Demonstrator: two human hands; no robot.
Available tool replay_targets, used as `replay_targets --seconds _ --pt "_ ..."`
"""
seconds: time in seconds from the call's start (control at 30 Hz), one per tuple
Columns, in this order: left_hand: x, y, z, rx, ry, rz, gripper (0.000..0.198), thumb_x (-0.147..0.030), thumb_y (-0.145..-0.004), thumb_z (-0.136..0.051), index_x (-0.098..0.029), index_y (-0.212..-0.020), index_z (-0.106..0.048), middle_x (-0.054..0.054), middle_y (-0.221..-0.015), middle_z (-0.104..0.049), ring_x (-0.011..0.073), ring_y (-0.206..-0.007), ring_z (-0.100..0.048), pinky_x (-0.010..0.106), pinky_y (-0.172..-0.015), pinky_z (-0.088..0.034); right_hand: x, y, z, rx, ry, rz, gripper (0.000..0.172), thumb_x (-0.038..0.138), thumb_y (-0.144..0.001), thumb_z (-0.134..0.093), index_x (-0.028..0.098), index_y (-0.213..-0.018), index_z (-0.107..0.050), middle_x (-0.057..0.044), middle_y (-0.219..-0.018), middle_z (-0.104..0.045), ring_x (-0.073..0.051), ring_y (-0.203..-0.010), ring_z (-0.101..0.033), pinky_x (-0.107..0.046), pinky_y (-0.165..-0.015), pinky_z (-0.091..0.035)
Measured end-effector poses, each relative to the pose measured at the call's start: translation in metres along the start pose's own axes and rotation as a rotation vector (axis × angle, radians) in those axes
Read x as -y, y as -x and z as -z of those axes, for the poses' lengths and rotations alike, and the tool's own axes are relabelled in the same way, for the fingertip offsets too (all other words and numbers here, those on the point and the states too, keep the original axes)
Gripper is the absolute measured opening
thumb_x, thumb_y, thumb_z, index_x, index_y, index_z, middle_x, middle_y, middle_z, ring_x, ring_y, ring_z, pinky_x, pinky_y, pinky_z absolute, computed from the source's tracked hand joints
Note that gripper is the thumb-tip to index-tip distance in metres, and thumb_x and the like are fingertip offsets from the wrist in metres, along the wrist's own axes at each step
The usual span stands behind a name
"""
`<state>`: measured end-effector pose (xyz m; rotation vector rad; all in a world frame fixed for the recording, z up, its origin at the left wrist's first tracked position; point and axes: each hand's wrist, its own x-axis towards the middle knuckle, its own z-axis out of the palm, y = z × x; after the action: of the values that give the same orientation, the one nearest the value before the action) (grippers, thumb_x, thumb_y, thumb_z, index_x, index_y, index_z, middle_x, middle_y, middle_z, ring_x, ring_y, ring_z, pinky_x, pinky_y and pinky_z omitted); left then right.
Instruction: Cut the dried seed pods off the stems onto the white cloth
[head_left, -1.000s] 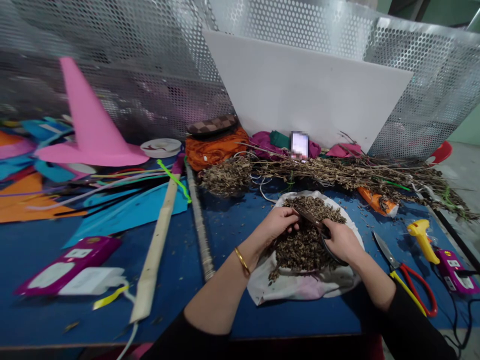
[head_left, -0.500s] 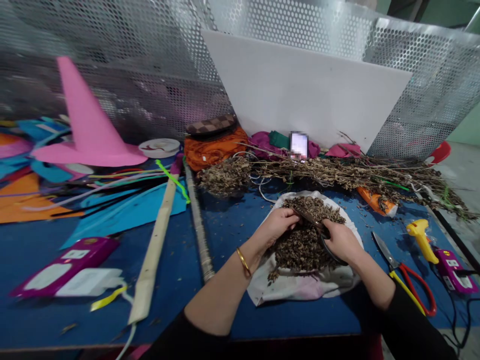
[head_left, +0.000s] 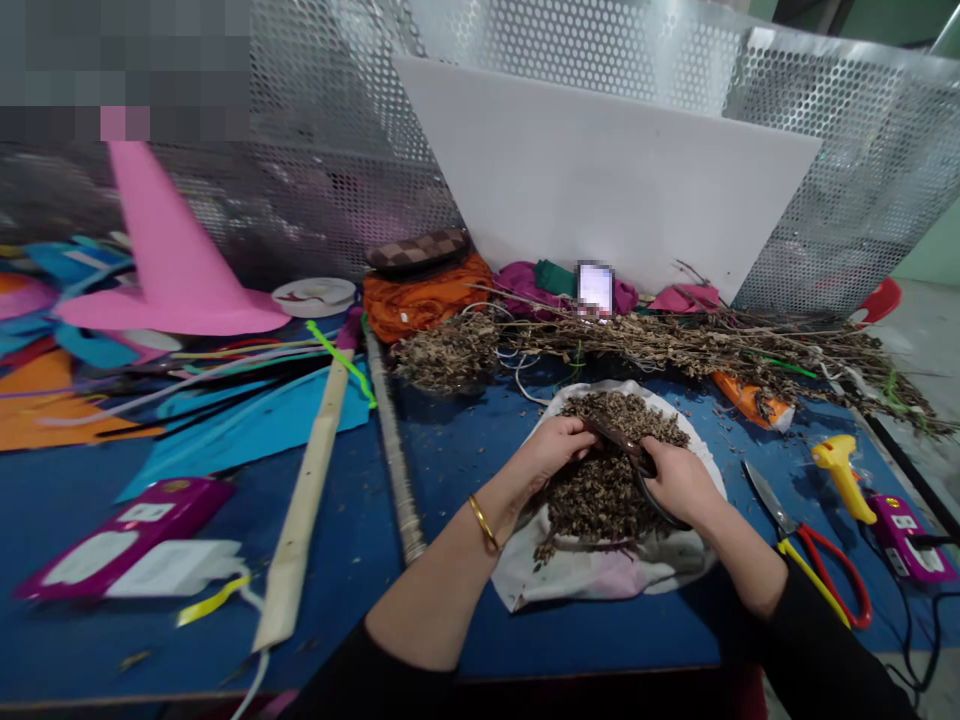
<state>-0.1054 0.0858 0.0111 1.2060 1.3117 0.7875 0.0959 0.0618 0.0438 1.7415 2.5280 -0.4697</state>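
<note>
While orange felt (head_left: 37, 410) is lying flat at far left, a pink pointed hat (head_left: 169, 255) is standing behind it, brim down. Nearer edge: a purple power strip (head_left: 180, 492) is lying tilted, a white charger (head_left: 165, 568) sitting against it. Blue felt (head_left: 247, 430) is spreading behind that. Next right, a wooden slat (head_left: 304, 510) is running front to back, its far end near a bright green pipe cleaner (head_left: 339, 358). A wrapped rod (head_left: 394, 450) is lying just beside it. Behind the rod, a checked pouch (head_left: 416, 249) is resting on orange cloth (head_left: 424, 297).

Left hand (head_left: 553, 447) is reaching over the white bag (head_left: 536, 575), fingertips sitting close together at the tip end of the scissors (head_left: 616, 433); can't tell if they're pinching a plant bit or the blade. Crumbled dried plant (head_left: 592, 500) is heaping on the bag, directly under both hands. Right hand (head_left: 681, 483) is gripping the scissors, fingers wrapping the black handle; blades are pointing at the left fingertips, can't tell how far apart they are.

Dried stems (head_left: 675, 340) are stretching across behind. Further right, red-and-yellow-handled shears (head_left: 825, 570) are lying on the blue table (head_left: 495, 635), with a yellow glue gun (head_left: 847, 480) sitting just beyond, near a second purple strip (head_left: 904, 535).
</note>
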Motion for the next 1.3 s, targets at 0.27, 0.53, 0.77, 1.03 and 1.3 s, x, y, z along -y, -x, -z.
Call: replay_targets --seconds 0.27,0.53,0.77,1.03,1.3 --pt "-0.0027 0.0019 -0.0013 0.039 -0.017 0.020 0.023 -0.035 -0.061 -0.061 -0.012 -0.063 -0.064 -0.005 -0.044 -0.044 0.0057 -0.042 -0.032 0.021 -0.045 -0.019 0.0010 0.0011 -0.0054 -0.053 0.036 0.000 0.030 0.030 -0.081 -0.048 0.020 -0.110 -0.049 -0.008 -0.102 -0.064 -0.020 -0.087 -0.060 -0.025 -0.068 -0.034" --pt "0.0022 -0.0030 0.0023 0.020 -0.039 0.001 0.019 -0.031 -0.062 -0.059 -0.013 -0.064 -0.065 -0.005 -0.043 -0.045 0.0062 -0.042 -0.032 0.022 -0.046 -0.020 -0.0004 -0.0007 -0.0014 -0.010 0.018 0.015 0.023 0.023 -0.081 -0.045 0.021 -0.103 -0.052 -0.006 -0.097 -0.067 -0.019 -0.087 -0.061 -0.025 -0.067 -0.033" --pt "0.0006 -0.0011 0.0003 0.018 -0.031 0.009 0.020 -0.032 -0.064 -0.061 -0.013 -0.063 -0.065 -0.005 -0.043 -0.045 0.0058 -0.041 -0.032 0.022 -0.045 -0.019 0.0008 0.0003 -0.0043 -0.042 0.030 0.021 0.031 0.030 -0.081 -0.048 0.021 -0.111 -0.051 -0.007 -0.102 -0.065 -0.020 -0.090 -0.060 -0.025 -0.069 -0.035" --pt "0.0014 0.0001 0.0001 0.037 -0.063 -0.015 0.026 -0.037 -0.064 -0.060 -0.012 -0.065 -0.065 -0.005 -0.045 -0.046 0.0066 -0.044 -0.034 0.022 -0.046 -0.020 0.0004 -0.0015 -0.0028 0.001 0.033 0.007 0.028 0.026 -0.082 -0.046 0.021 -0.108 -0.052 -0.007 -0.100 -0.066 -0.019 -0.089 -0.060 -0.025 -0.070 -0.035" --pt "-0.0050 0.0009 0.0007 -0.050 0.002 -0.031 0.020 -0.032 -0.064 -0.058 -0.013 -0.068 -0.063 -0.005 -0.046 -0.046 0.0061 -0.041 -0.032 0.022 -0.045 -0.020 -0.0005 -0.0008 -0.0035 -0.062 -0.028 -0.012 0.031 0.035 -0.083 -0.049 0.022 -0.112 -0.052 -0.006 -0.103 -0.065 -0.019 -0.090 -0.059 -0.024 -0.069 -0.034"
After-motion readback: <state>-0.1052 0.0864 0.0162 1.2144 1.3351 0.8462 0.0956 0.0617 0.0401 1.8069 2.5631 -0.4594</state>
